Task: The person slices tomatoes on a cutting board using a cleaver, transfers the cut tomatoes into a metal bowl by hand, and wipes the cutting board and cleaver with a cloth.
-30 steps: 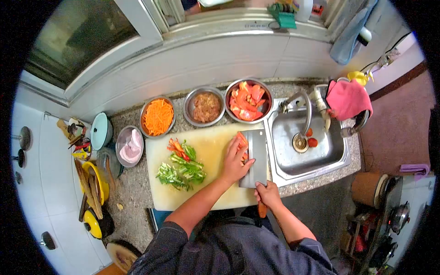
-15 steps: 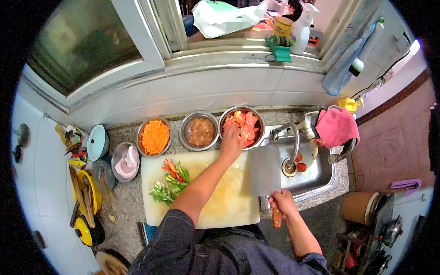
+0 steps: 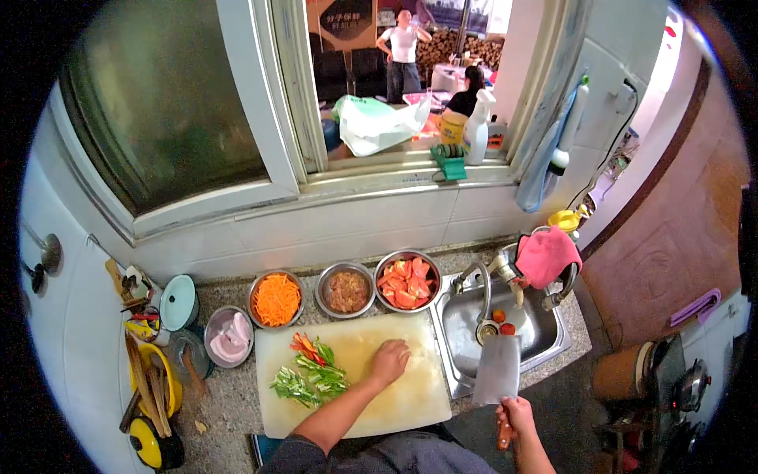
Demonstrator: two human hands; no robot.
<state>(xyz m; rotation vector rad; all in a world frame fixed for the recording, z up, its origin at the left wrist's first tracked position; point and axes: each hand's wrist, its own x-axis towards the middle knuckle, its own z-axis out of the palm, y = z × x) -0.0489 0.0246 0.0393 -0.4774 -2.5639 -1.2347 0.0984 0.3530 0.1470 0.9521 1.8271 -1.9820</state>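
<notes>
My right hand (image 3: pixel 516 415) is wrapped round the wooden handle of a cleaver (image 3: pixel 498 370). Its wide blade points away from me over the sink's near left edge. Over the right half of the white cutting board (image 3: pixel 426 391) is my left hand (image 3: pixel 390 361), empty, with its fingers loosely bent. Cut green peppers (image 3: pixel 320 378) and red pepper strips (image 3: pixel 308 347) lie on the board's left side. Behind the board stand metal bowls of tomato wedges (image 3: pixel 408 283), minced meat (image 3: pixel 348 291) and shredded carrot (image 3: pixel 275 300). A bowl with pale pink meat (image 3: pixel 231 338) is to the left.
The sink (image 3: pixel 541 347) at right has a curved tap (image 3: pixel 483 288) and two red tomato pieces (image 3: pixel 507 329) in it. A pink cloth (image 3: pixel 548 257) hangs behind. At left are a yellow basin (image 3: pixel 170 395) and a light-blue pot (image 3: pixel 178 302). People are beyond the window.
My left hand has left the tomato bowl and come back over the board. The cleaver has shifted right and towards me. The view has tilted up, showing more through the window.
</notes>
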